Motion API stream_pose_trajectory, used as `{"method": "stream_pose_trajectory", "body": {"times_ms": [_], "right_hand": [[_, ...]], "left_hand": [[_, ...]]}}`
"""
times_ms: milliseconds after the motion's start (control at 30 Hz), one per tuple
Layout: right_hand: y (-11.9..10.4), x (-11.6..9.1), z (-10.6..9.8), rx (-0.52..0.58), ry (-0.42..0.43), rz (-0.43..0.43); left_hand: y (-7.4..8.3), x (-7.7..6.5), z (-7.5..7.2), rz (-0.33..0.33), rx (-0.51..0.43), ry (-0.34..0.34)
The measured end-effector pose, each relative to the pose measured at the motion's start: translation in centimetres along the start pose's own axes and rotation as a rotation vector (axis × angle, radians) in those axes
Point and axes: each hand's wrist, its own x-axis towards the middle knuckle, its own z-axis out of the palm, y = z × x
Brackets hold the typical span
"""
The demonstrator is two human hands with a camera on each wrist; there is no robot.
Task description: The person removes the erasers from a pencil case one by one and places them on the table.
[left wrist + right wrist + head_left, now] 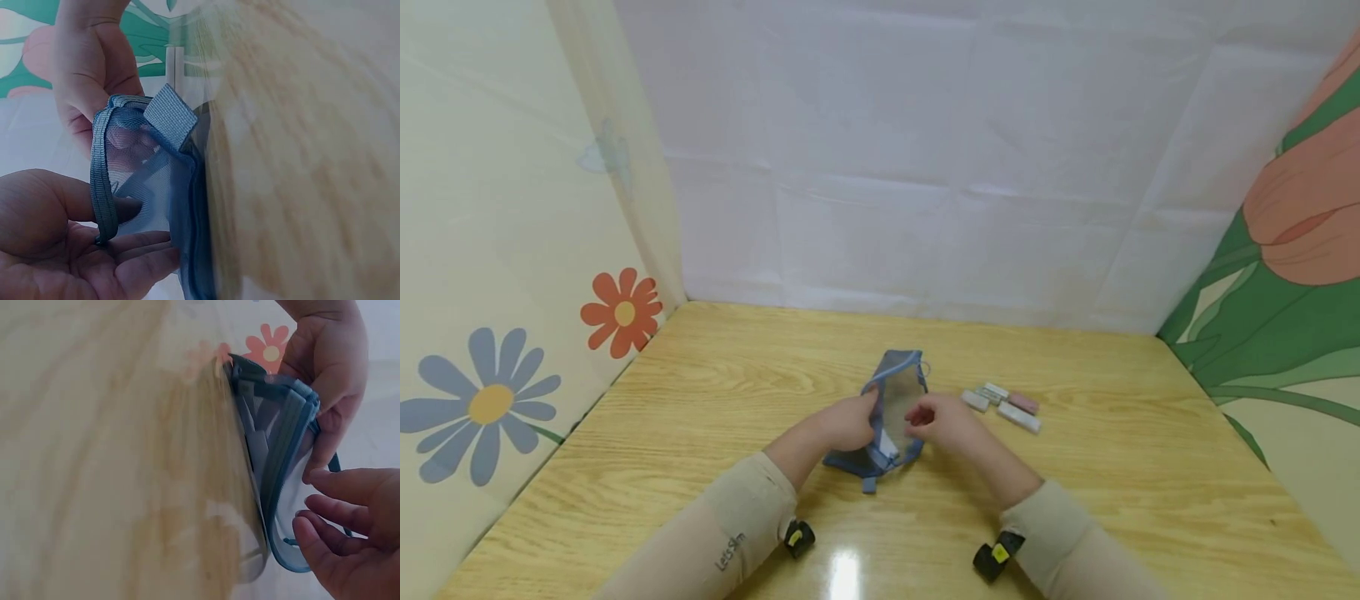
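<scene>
A blue mesh zip pouch stands on the wooden table with its zip edges spread apart. My left hand grips one side of it; in the left wrist view the thumb goes inside the rim and the fingers lie along the outside of the mesh. Something white shows inside the pouch. On the pouch's other side is my right hand. In the right wrist view, its bent fingers are close to the zip edge, with a gap between thumb and fingers and nothing visible in it.
Right of the pouch lie several small bar-shaped pieces, among them a pink one and a white one. A white sheet hangs behind the wooden table. Flower-printed cloths flank both sides.
</scene>
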Motion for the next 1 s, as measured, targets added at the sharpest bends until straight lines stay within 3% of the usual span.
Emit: {"method": "stream_pose_trajectory", "body": {"times_ms": [300,767,1000], "right_hand": [[-0.7,0.2,1.2,0.038,-0.036,-0.024],[-1.0,0.4,2.2,0.019,-0.133,0.025],[-1.1,0.5,2.8,-0.084,-0.093,-0.031]], "left_hand": [[0.1,-0.2,-0.1,-0.01,-0.022,-0.003],[0.2,-0.2,0.0,-0.014,-0.021,0.007],[0.1,-0.2,0.0,-0.005,-0.022,0.012]]}}
